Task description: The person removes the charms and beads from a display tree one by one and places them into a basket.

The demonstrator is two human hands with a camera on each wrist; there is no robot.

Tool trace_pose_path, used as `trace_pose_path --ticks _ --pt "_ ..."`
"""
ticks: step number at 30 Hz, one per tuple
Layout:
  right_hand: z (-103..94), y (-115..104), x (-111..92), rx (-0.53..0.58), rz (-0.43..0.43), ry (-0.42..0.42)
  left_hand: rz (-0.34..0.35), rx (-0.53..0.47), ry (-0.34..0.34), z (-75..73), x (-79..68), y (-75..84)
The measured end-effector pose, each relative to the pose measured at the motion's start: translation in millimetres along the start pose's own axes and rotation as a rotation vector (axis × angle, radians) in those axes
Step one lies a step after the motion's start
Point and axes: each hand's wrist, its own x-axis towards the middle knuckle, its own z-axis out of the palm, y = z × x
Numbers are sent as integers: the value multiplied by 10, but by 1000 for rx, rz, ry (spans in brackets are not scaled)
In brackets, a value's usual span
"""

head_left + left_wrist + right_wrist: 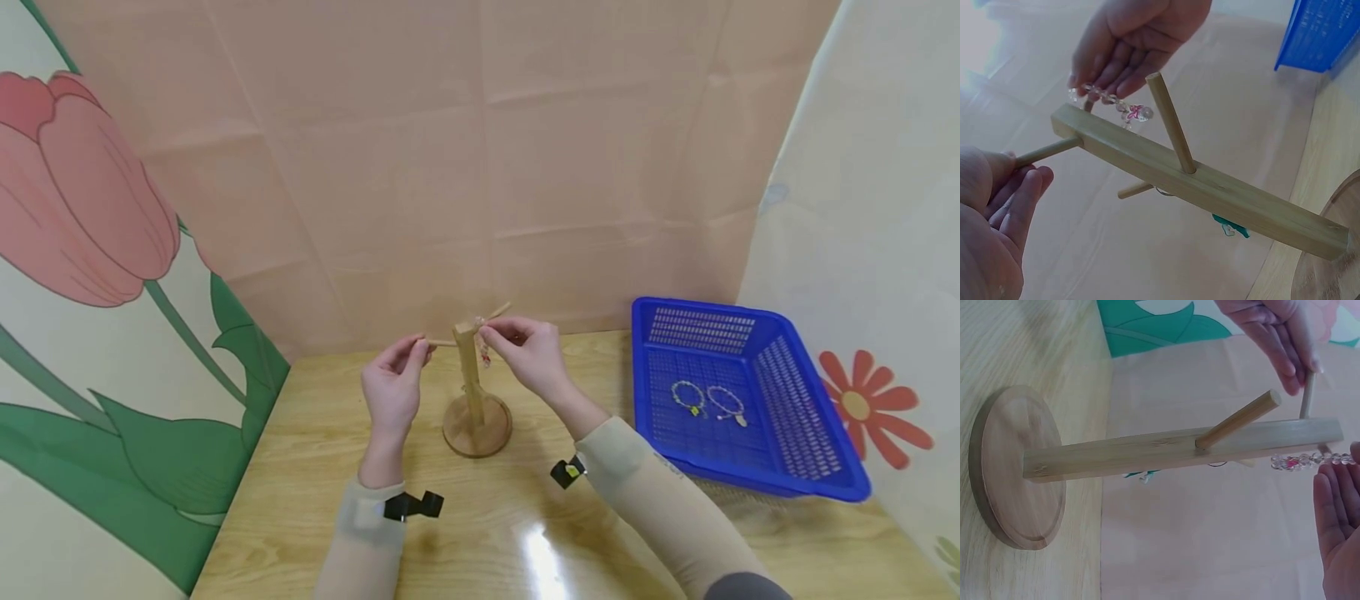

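A wooden stand [470,379] with a square post, round base and several pegs stands on the table. Thumb and fingers of my left hand [392,387] pinch the tip of its upper left peg [1054,150]. On the other side of the post top, my right hand [534,357] holds a clear beaded bracelet [1110,98] between thumb and fingers. The bracelet, with a red-and-clear charm [1140,112], hangs at the upper right peg [499,310], close beside the post. Farther down the back of the stand hangs a piece with a teal charm [1230,225].
To the right sits a blue plastic basket [757,479] with two bracelets inside, one with a yellow charm [694,411], the other with a pale charm [741,420]. A pink cloth [375,208] hangs behind the wooden table [315,467].
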Motion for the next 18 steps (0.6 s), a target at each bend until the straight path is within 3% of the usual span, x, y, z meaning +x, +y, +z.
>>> trace_pose_path --ticks 3,18 --pt "-39 -131 -11 15 -15 7 0 -8 1 0 0 3" --pt "-118 -172 30 79 -28 46 17 -13 4 -7 2 -19"
